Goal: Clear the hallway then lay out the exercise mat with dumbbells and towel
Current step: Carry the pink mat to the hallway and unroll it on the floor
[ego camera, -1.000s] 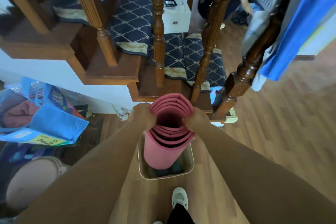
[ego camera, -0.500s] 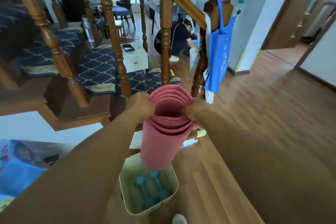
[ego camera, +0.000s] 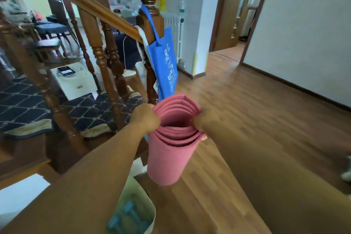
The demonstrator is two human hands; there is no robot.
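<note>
I hold a rolled pink exercise mat upright in the air above the wooden floor. My left hand grips the left side of its top rim and my right hand grips the right side. Below and to the left stands a pale bin with teal dumbbells lying inside; the mat's lower end hangs clear of the bin. No towel is in sight.
A wooden stair railing with a newel post rises just ahead, a blue tote bag hanging on it. Carpeted steps lie left. Open wooden floor stretches right toward a doorway. Someone's shoe shows at the right edge.
The mat has been lifted up out of the bin and carried to the right. My view has swung up from the floor toward the hallway.
</note>
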